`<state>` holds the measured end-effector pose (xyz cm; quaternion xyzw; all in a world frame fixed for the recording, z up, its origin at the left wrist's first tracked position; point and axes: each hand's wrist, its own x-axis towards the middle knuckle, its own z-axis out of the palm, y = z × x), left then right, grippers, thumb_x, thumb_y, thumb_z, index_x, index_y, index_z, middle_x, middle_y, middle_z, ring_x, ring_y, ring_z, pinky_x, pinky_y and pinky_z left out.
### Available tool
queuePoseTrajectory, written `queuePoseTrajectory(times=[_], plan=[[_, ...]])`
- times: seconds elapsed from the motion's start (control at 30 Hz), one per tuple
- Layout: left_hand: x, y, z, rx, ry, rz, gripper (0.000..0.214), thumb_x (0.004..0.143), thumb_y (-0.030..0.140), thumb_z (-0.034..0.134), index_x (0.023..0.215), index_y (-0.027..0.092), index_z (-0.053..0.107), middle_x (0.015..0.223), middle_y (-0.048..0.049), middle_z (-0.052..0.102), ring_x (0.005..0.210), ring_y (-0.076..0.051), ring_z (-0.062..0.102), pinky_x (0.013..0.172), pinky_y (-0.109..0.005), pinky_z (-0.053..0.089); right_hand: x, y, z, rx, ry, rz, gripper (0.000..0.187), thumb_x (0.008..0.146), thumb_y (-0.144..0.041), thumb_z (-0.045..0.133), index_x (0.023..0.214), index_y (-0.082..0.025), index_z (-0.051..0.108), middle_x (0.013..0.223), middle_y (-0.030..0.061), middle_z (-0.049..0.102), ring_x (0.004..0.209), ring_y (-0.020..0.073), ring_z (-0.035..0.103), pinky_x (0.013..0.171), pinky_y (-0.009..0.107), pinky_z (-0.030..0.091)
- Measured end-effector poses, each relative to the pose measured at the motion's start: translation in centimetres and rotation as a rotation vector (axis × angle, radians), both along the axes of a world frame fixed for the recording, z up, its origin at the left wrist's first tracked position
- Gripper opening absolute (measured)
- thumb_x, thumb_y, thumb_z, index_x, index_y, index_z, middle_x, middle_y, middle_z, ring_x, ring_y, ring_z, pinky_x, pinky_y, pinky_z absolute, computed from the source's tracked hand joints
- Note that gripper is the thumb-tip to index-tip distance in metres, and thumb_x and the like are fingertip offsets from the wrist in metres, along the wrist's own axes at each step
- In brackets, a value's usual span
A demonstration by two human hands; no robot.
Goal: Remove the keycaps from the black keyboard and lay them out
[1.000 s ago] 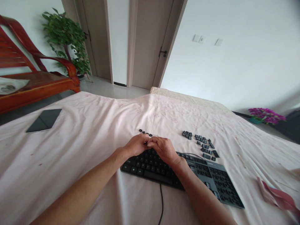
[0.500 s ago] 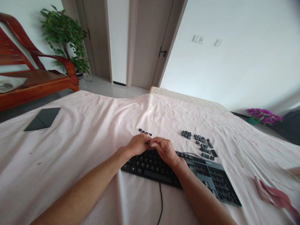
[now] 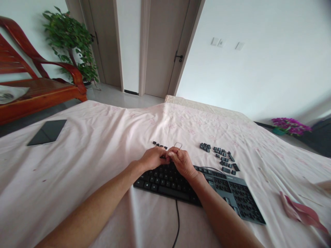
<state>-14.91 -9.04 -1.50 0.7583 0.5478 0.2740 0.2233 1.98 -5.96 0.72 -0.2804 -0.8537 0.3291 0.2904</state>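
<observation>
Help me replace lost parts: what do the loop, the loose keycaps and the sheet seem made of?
Loop in the right hand: thin wire, likely metal, pale glint. Keycaps: matte dark plastic, probably; small moulded blocks. Sheet: soft pink printed fabric, creased.

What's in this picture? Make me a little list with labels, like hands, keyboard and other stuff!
Keyboard: black, on the pink sheet; its right part looks grey
Left hand: fingers curled at the keyboard's far edge, touching the other hand
Right hand: pinches a thin wire loop that sticks up
Loose keys: a pile beyond the keyboard's right end; a short row beyond the hands
Other stuff: dark tablet, red wooden chair, green plant
</observation>
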Motion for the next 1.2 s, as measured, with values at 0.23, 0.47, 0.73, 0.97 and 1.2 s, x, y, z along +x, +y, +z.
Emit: queuePoseTrajectory(times=[0.23,0.47,0.73,0.97,1.2], plan=[[0.2,-0.2,0.2,0.046,0.029,-0.014,0.012,0.080,0.032,0.063,0.076,0.022,0.068,0.079,0.0018,0.065,0.077,-0.017,0.061,0.067,-0.024,0.039,0.2,-0.2,-0.5,-0.007,0.109,-0.024,0.037,0.097,-0.040,0.040,0.073,-0.020,0.059,0.065,0.0004,0.063,0.064,0.0151,0.061,0.066,0.025,0.047],[0.2,-0.1,0.1,0.022,0.037,-0.004,0.016,0.080,0.036,0.063,0.076,0.021,0.065,0.076,0.0014,0.064,0.075,-0.017,0.060,0.065,-0.024,0.038,0.3,-0.4,-0.4,0.094,0.008,0.031,0.031,0.096,-0.036,0.043,0.076,-0.021,0.061,0.074,0.0015,0.066,0.071,0.0160,0.062,0.070,0.026,0.047],[0.7,-0.8,0.7,0.143,0.116,0.035,0.023,0.086,0.038,0.058,0.072,0.020,0.060,0.073,-0.0002,0.059,0.074,-0.017,0.057,0.064,-0.026,0.037,0.3,-0.7,-0.7,0.090,0.097,-0.037,0.036,0.096,-0.041,0.041,0.072,-0.022,0.059,0.068,0.0018,0.063,0.066,0.0167,0.061,0.068,0.028,0.048],[0.9,-1.3,1.0,0.162,0.026,-0.021,0.025,0.091,0.037,0.051,0.076,0.020,0.061,0.078,0.0011,0.056,0.077,-0.015,0.056,0.068,-0.024,0.039,0.7,-1.1,-0.7,0.128,0.234,-0.092,0.040,0.097,-0.042,0.040,0.070,-0.021,0.061,0.068,0.0039,0.063,0.066,0.0173,0.061,0.068,0.030,0.049],[0.5,-0.8,0.6,0.119,-0.178,-0.027,0.018,0.089,0.031,0.054,0.083,0.018,0.064,0.085,-0.0006,0.060,0.080,-0.015,0.056,0.077,-0.026,0.044,0.7,-1.3,-0.3,0.174,0.214,0.000,0.038,0.098,-0.040,0.037,0.087,-0.021,0.068,0.082,0.0058,0.068,0.077,0.0189,0.063,0.075,0.031,0.049]])
